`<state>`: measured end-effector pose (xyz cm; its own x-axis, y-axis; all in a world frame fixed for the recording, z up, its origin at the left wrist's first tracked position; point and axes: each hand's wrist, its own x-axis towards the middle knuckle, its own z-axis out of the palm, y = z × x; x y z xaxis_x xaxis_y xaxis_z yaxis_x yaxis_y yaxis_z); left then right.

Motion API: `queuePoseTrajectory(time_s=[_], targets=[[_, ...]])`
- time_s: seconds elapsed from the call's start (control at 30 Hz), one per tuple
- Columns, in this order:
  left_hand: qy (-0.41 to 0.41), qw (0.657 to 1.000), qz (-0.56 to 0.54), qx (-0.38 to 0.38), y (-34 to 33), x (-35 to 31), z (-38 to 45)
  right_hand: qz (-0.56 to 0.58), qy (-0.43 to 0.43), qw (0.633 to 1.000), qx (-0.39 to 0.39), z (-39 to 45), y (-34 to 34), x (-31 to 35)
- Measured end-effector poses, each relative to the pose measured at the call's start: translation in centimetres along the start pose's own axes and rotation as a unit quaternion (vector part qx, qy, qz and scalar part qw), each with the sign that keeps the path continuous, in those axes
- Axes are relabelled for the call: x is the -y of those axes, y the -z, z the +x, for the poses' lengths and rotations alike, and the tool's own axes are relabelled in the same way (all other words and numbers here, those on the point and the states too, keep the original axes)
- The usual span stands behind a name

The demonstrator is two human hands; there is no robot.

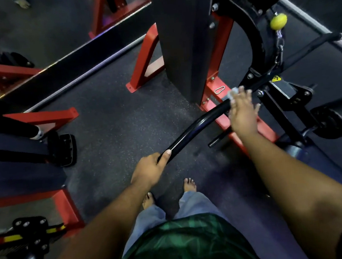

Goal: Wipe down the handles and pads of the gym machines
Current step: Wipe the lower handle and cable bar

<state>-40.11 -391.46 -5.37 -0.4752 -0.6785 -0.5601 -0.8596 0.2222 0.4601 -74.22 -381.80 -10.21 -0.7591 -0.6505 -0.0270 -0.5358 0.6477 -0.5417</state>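
A long curved black pull-down bar (194,127) hangs from a chain and runs from lower centre up to the right. My left hand (150,168) grips its near end, thumb along the bar. My right hand (242,112) lies over the middle of the bar with fingers spread and fairly straight, pressing a pale cloth (233,92) onto it. Only a small part of the cloth shows past my fingertips. The bar's far half (312,47) continues up to the right.
A dark upright column (181,45) on a red frame (214,96) stands just behind the bar. A black roller pad (338,114) sits at right, a yellow ball stop (278,21) above. More red-framed machines (41,118) line the left. My bare feet (189,185) stand on dark rubber floor.
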Motion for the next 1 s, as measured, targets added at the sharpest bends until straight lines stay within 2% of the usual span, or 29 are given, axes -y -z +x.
queuePoseTrajectory(time_s=[0.1, 0.17, 0.2, 0.3, 0.37, 0.47, 0.6, 0.63, 0.67, 0.73, 0.83, 0.93, 1.0], targets=[[-0.003, 1.000, 0.004, -0.011, -0.3, 0.0, -0.1, 0.145, -0.095, 0.984, -0.037, 2.2, -0.6, -0.5], [-0.003, 1.000, 0.003, -0.014, -0.3, 0.1, -0.2, 0.241, -0.155, 0.954, -0.084, 1.3, -2.8, 2.0], [-0.004, 1.000, 0.002, -0.015, -0.3, 0.1, -0.2, 0.295, -0.201, 0.927, -0.112, 0.5, -3.7, 3.7], [-0.002, 1.000, -0.003, -0.014, -0.2, 0.1, -0.2, 0.450, -0.320, 0.814, -0.178, -2.8, -5.4, 8.7], [-0.003, 1.000, -0.010, -0.010, -0.1, 0.1, -0.1, 0.527, -0.341, 0.761, -0.162, -5.8, -6.7, 11.6], [-0.007, 1.000, -0.009, 0.008, 0.0, 0.3, -0.1, 0.590, -0.345, 0.724, -0.091, -8.0, -6.2, 13.7], [-0.020, 0.999, -0.026, 0.022, -0.4, 1.2, -0.3, 0.700, -0.411, 0.577, -0.089, -2.9, -1.5, 11.8], [-0.026, 0.999, -0.029, 0.024, -0.5, 1.4, -0.4, 0.705, -0.417, 0.565, -0.100, -2.3, -0.9, 11.4], [-0.032, 0.999, -0.027, 0.026, -0.6, 1.6, -0.4, 0.708, -0.415, 0.561, -0.104, -2.5, -0.9, 11.4], [-0.052, 0.998, -0.010, 0.029, -0.6, 1.9, -0.4, 0.706, -0.396, 0.582, -0.081, -4.7, -2.6, 12.6], [-0.098, 0.994, -0.010, 0.043, -0.2, 2.3, 0.0, 0.676, -0.368, 0.638, -0.033, -10.4, -5.8, 15.8], [-0.172, 0.983, -0.017, 0.067, 0.2, 3.6, 0.7, 0.653, -0.349, 0.671, -0.048, -15.5, -8.4, 18.8], [-0.201, 0.977, -0.007, 0.069, 0.3, 4.5, 1.3, 0.619, -0.321, 0.716, -0.036, -17.9, -9.8, 20.0]])
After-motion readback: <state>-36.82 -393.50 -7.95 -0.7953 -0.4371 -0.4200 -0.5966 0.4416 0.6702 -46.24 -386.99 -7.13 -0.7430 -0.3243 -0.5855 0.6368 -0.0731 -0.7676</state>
